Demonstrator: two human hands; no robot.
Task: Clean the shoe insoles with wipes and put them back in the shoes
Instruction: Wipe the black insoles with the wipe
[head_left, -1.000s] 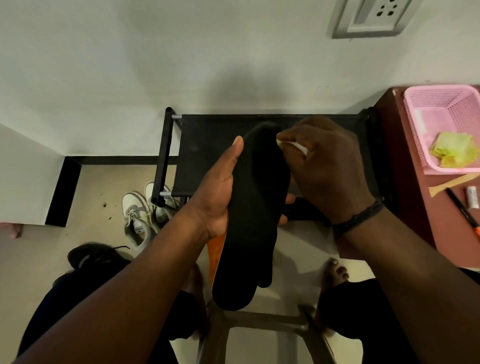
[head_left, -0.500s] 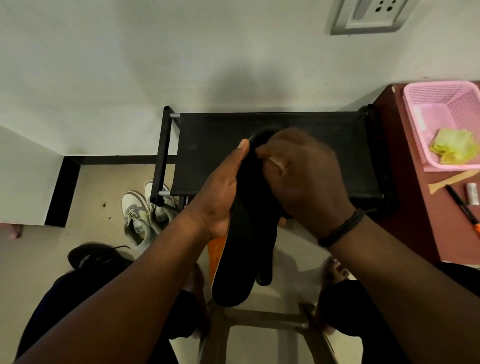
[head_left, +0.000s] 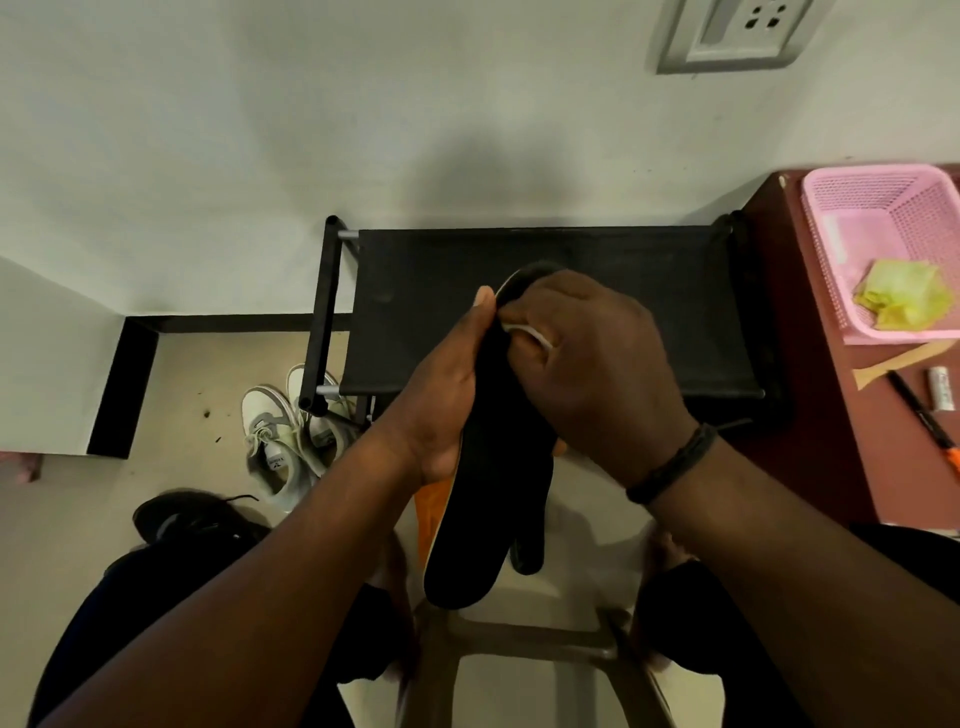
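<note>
The left hand (head_left: 441, 415) grips a black insole (head_left: 488, 519) at its upper half, thumb stretched up along the near edge and fingers wrapped round the back, so the insole hangs heel-down below the grip, over the person's lap and well clear of any shoe. The right hand (head_left: 587, 364) is curled over the toe end just above and beside the left thumb, pinching a white wipe (head_left: 524, 332) against the insole; only a thin strip of the wipe shows between the fingers. A second dark insole (head_left: 530, 540) and an orange edge (head_left: 434, 509) peek out behind the first, below the grip, and I cannot tell whether the left fingers truly hold them. That looks like the main risk: a hard rub at the toe could lever the loose lower half, and whatever is tucked behind may slip to the floor. The wipe, bunched so small, may also skid off the rim and clean little. The white shoes (head_left: 291, 436) sit down to the left of the grip, partly under the black rack (head_left: 519, 291), a black shoe (head_left: 192, 519) nearer the left knee. One white shoe's insole carries a small printed mark, too tiny to read; the marker (head_left: 919, 421) on the table to the right shows no legible writing either.
</note>
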